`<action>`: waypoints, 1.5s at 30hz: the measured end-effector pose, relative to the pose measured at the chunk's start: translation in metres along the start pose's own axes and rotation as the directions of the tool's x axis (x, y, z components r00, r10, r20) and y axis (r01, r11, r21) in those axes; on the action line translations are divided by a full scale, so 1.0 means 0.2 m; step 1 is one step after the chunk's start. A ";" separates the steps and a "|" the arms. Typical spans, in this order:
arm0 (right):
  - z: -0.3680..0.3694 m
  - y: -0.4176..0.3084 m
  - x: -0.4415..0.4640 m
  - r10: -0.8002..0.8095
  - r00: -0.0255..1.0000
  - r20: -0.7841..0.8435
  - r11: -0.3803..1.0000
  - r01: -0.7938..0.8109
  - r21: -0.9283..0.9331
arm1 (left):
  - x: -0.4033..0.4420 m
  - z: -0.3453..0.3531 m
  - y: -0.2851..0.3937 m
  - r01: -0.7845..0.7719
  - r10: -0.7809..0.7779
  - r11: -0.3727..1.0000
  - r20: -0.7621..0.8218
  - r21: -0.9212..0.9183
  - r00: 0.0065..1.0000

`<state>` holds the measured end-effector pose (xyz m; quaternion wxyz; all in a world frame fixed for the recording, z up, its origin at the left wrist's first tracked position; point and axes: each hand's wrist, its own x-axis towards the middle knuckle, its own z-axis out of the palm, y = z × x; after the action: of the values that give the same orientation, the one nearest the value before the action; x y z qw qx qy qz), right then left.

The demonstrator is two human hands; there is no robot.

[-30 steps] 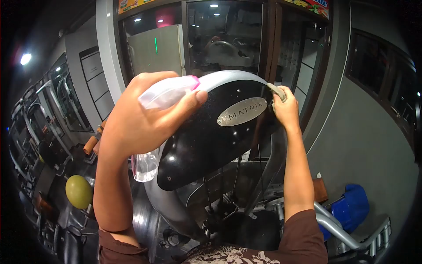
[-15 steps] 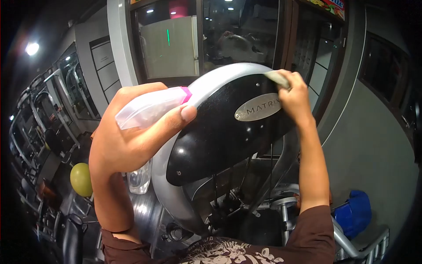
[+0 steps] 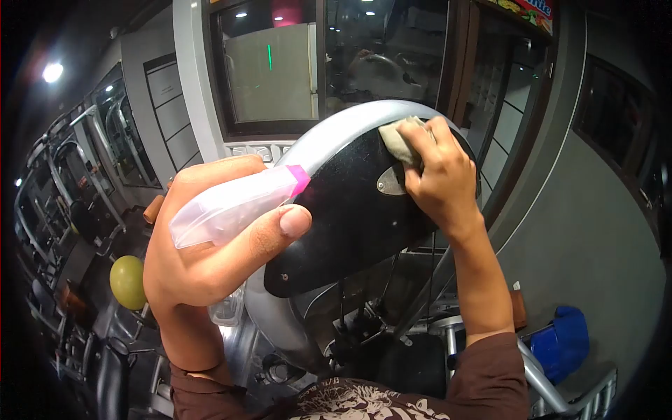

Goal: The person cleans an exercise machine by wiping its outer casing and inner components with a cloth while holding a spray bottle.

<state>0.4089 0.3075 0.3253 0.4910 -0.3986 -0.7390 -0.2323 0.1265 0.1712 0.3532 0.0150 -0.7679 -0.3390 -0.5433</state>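
Observation:
My left hand [image 3: 210, 238] is wrapped round the head of a spray bottle [image 3: 234, 205], translucent white with a pink nozzle pointing right. Part of its clear body shows below the wrist. In my right hand [image 3: 444, 171] is a bunched pale cloth [image 3: 400, 142], held against the upper part of a black panel [image 3: 336, 224] on a gym machine. A curved silver frame [image 3: 336, 133] borders that panel. My right hand covers most of the oval metal badge [image 3: 390, 183].
Behind the machine stands a dark-framed window [image 3: 269, 77]. Several gym machines line the left side, with a yellow-green ball [image 3: 128, 282] nearer. A blue object [image 3: 562, 344] lies at lower right beside silver tubing [image 3: 546, 381]. A grey wall [image 3: 581, 245] rises on the right.
My right hand has moved the cloth left and slightly down, from the upper right edge onto the panel, covering most of the badge. My left hand and the bottle have shifted slightly lower.

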 end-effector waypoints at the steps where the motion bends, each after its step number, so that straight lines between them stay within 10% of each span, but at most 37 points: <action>1: 0.01 0.02 -0.02 0.032 0.999 -0.008 0.999 -0.032 0.018 | 0.00 0.00 -0.01 0.004 -0.004 1.000 0.004 0.007 1.000; 9: 0.19 0.97 -0.46 0.621 0.773 -0.125 0.766 -0.566 0.305 | 0.02 -0.05 0.12 0.136 -0.125 0.982 0.083 -0.134 0.989; 15: 0.13 0.76 -0.31 0.617 0.764 -0.187 0.779 -0.560 0.281 | -0.06 -0.06 0.18 0.223 -0.227 0.967 -0.023 -0.121 0.974; 20: 0.08 0.21 0.04 0.207 0.973 -0.099 0.937 -0.168 0.308 | -0.04 -0.02 0.17 0.184 -0.186 0.970 0.001 -0.160 0.982; 24: 0.03 0.15 0.03 0.319 0.948 0.004 0.942 -0.317 0.112 | -0.01 0.01 0.19 0.193 -0.198 0.971 -0.018 -0.144 0.980; 28: 0.12 0.83 -0.18 0.445 0.887 -0.121 0.895 -0.433 0.110 | -0.03 0.00 0.20 0.176 -0.182 0.977 -0.037 -0.118 0.983; 31: 0.22 1.20 -0.55 0.743 0.666 -0.059 0.652 -0.703 0.284 | -0.06 0.02 0.20 0.141 -0.153 0.969 -0.047 -0.201 0.987; 40: 0.08 0.64 -0.41 0.480 0.856 -0.193 0.809 -0.347 0.474 | -0.16 0.10 0.23 0.061 -0.012 0.919 0.127 -0.389 0.992; 45: -0.02 0.21 -0.44 -0.011 0.988 -0.153 0.985 0.037 0.166 | -0.33 0.25 0.22 0.085 -0.044 0.808 0.084 -0.583 0.995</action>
<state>0.4625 0.2966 0.2454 0.5746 -0.3280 -0.7214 -0.2047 0.1803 0.1240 0.2924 -0.2521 -0.7408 -0.1813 -0.5957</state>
